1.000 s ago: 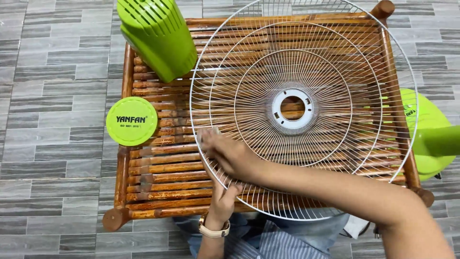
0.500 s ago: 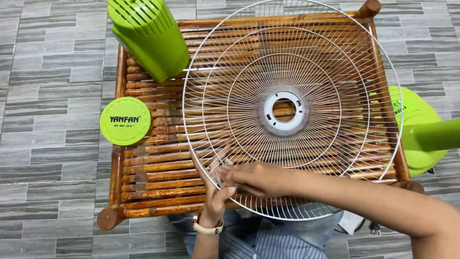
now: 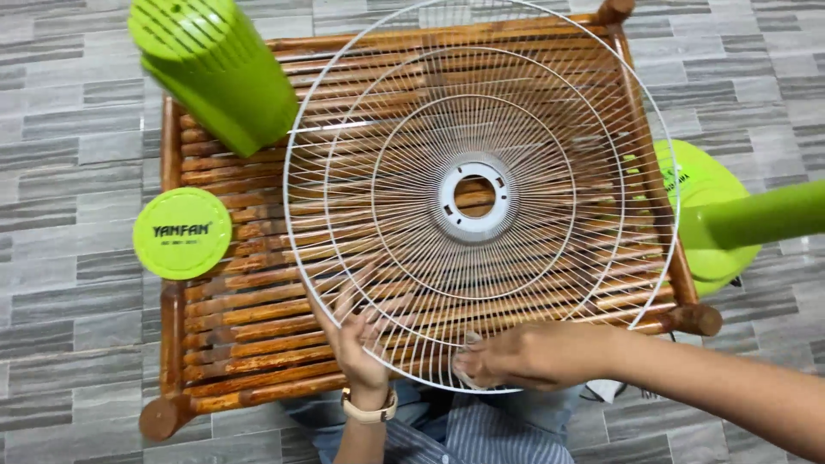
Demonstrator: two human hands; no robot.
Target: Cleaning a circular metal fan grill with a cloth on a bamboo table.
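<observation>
**Both your hands on the near rim of the fan grille**

The white wire fan grille (image 3: 481,193) lies flat across the bamboo-slat table (image 3: 249,318), filling the centre of the frame, its round white hub (image 3: 473,203) a little right of middle.

Your left hand (image 3: 359,344) comes up from the bottom centre, a pale-strapped watch (image 3: 368,406) on its wrist. It sits beneath the grille's lower-left rim, with the fingers spread wide and pressed up against the wires from under them.

Your right hand (image 3: 526,354) reaches in from the lower right and rests on the grille's bottom rim, just beside the left. Its fingers are curled narrow around a small pale cloth (image 3: 468,361), pinched against the wires; how much of the cloth there is you cannot tell.

In the upper left a green fan motor housing (image 3: 215,73) stands on the table's corner. A round green cap (image 3: 182,233) sits at the table's left edge. At the right of the frame, past the table, is the green fan base (image 3: 700,215) with its stem (image 3: 765,219), on the grey tiled floor (image 3: 69,258).
</observation>
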